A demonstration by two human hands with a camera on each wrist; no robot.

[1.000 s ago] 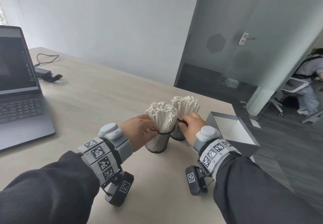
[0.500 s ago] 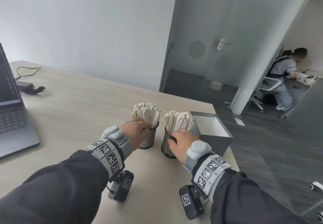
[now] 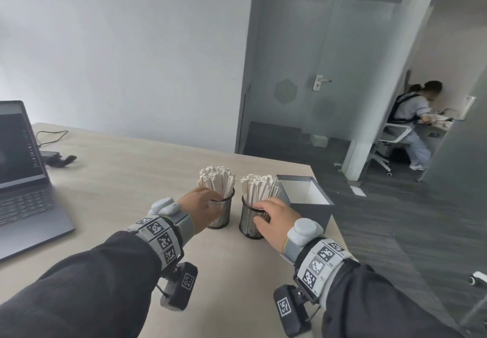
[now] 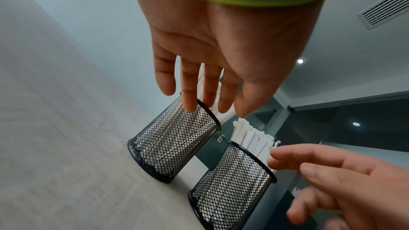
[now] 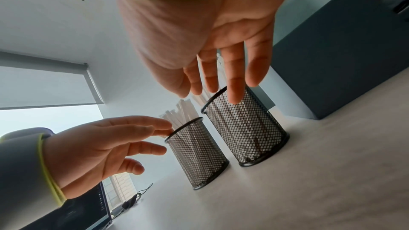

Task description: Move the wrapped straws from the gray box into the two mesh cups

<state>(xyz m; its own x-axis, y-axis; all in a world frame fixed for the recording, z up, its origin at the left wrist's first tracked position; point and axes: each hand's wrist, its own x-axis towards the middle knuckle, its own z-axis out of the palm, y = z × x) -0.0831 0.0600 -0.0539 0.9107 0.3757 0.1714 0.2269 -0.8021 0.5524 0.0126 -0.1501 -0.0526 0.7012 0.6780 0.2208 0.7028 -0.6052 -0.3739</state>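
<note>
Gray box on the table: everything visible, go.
The gray box is a square, lidless carton, matte dark gray outside, white inside. It stands upright at the right edge of the light wood table, beside the right black mesh cup. No straws show in the visible interior. Neither hand touches it.

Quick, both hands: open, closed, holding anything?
Left hand: open, fingers straight, at the left mesh cup rim, holding nothing.
Right hand: open, fingers straight, at the right mesh cup rim, holding nothing.
</note>
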